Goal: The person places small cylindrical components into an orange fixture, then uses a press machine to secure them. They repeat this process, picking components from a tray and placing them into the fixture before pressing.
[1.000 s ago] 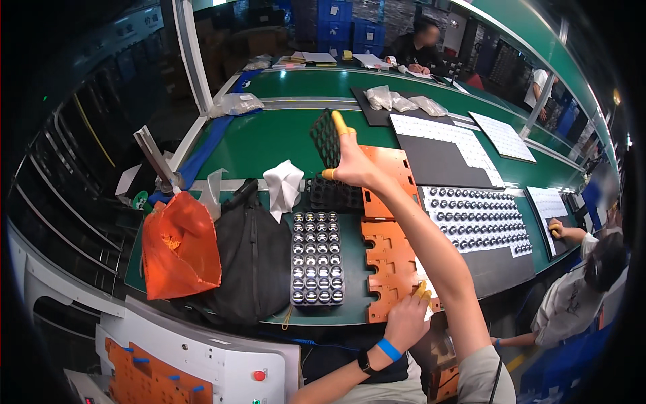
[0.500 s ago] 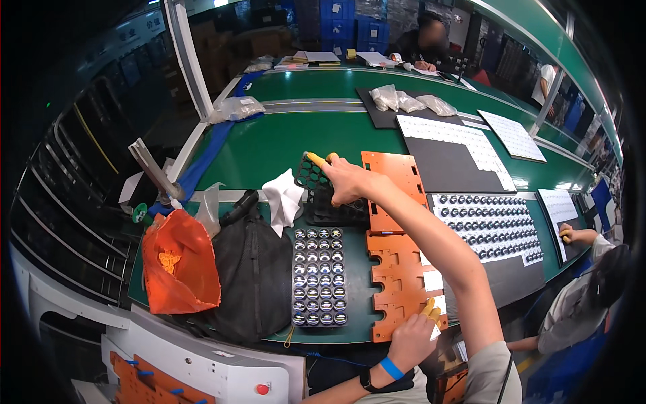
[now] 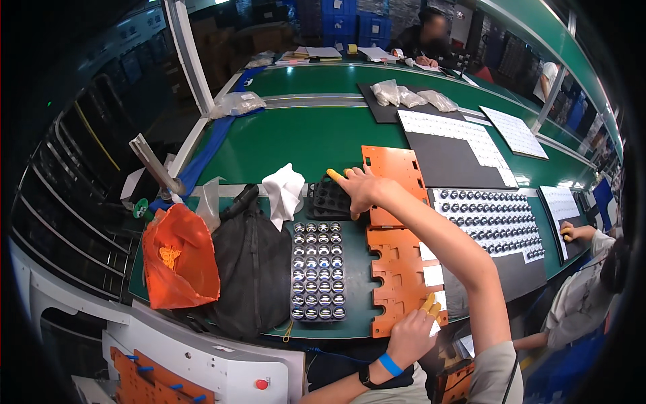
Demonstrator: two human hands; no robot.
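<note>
- The black tray (image 3: 328, 200), dotted with round pockets, lies on the green surface (image 3: 269, 141), just beside a white cloth (image 3: 282, 192).
- Over its right side I see the right hand (image 3: 363, 191), fingers spread and touching it; whether they grip, I can't tell.
- Well apart, the left hand (image 3: 412, 334) curls by a small white piece (image 3: 435, 329) at the orange fixture (image 3: 397, 279); its hold is unclear from here.
- Nearer the person, a filled tray (image 3: 318, 271) carries rows of round parts.
- Leftward sit a black bag (image 3: 252, 269) and an orange bag (image 3: 192, 249).
</note>
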